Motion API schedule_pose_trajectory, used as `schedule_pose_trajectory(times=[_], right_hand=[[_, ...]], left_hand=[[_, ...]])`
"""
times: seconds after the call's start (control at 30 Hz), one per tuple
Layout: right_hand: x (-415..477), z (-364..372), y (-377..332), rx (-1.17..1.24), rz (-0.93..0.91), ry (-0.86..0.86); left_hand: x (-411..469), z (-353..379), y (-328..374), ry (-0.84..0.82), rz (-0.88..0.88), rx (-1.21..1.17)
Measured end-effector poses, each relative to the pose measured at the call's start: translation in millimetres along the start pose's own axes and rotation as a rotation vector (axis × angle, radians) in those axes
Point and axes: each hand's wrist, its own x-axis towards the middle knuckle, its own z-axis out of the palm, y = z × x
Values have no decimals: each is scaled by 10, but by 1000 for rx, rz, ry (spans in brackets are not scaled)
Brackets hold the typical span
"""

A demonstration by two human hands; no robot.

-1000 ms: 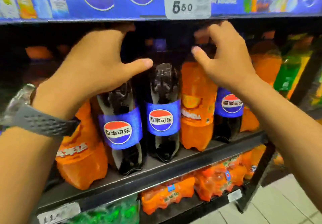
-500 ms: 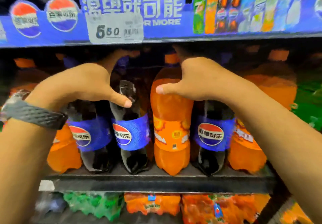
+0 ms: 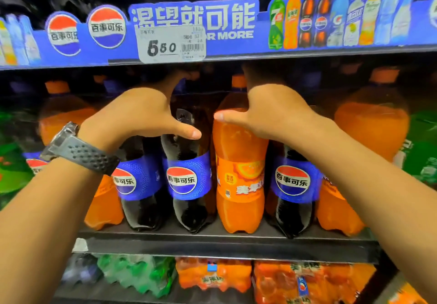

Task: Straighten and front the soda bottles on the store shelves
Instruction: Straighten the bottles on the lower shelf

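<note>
Two bare forearms reach in from the lower corners, the left one wearing a watch (image 3: pixel 78 150) on a grey perforated strap. The left grip (image 3: pixel 142 117) is clamped on the shoulder of a cola bottle (image 3: pixel 189 185). Its thumb lies across the front and its fingers curl behind the neck, lost in shadow. The right grip (image 3: pixel 272 112) is clamped the same way on the orange soda bottle (image 3: pixel 238 209) just beside it, thumb across the front and fingers over the top.

Both bottles stand at the front edge of the shelf (image 3: pixel 224 244), side by side. A left cola bottle (image 3: pixel 139 190) and a right cola bottle (image 3: pixel 293 185) flank them, and more orange bottles sit behind and further out.

The step in hand looks like squaring this middle pair. The cola bottle leans a little to the left with its logo facing out. The orange soda bottle stands upright, but its label is turned so the lettering runs off to the right. The next move likely calls for a small twist of the orange one to bring its label forward. The cola needs a nudge upright, with both kept level with the shelf lip and their neighbours untouched.

Above hang a price tag (image 3: pixel 170 46) and a blue sign strip (image 3: pixel 295 41). Below, wrapped multipacks (image 3: pixel 212 275) fill the lower shelf.
</note>
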Motion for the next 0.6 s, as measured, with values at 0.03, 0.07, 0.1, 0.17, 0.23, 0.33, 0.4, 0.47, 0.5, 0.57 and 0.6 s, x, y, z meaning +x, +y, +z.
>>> schedule_pose_trajectory(times=[0.03,0.07,0.1,0.17,0.23,0.33,0.4,0.47,0.5,0.57,0.6], right_hand=[[-19,12,-15,-3,-5,7],[-31,11,-16,37,-6,-13],[-35,-9,-7,111,-4,-52],[-29,-58,44,230,1,-119],[-16,-75,71,190,1,-124],[-40,-32,5,83,25,-60],[-52,-5,-3,59,17,-29],[-48,-28,32,102,2,-66],[-47,-47,51,120,-6,-88],[-38,-63,81,117,-14,-107],[-36,-64,85,111,-17,-103]], left_hand=[[12,5,-13,5,1,17],[26,13,-26,11,7,32],[35,13,-34,14,11,44],[35,6,-36,10,16,39],[39,-3,-41,2,24,20],[46,-5,-39,0,24,17],[44,1,-44,4,31,23],[40,6,-51,11,38,29],[39,10,-55,12,38,28],[37,18,-56,7,36,27],[32,19,-52,4,35,28]])
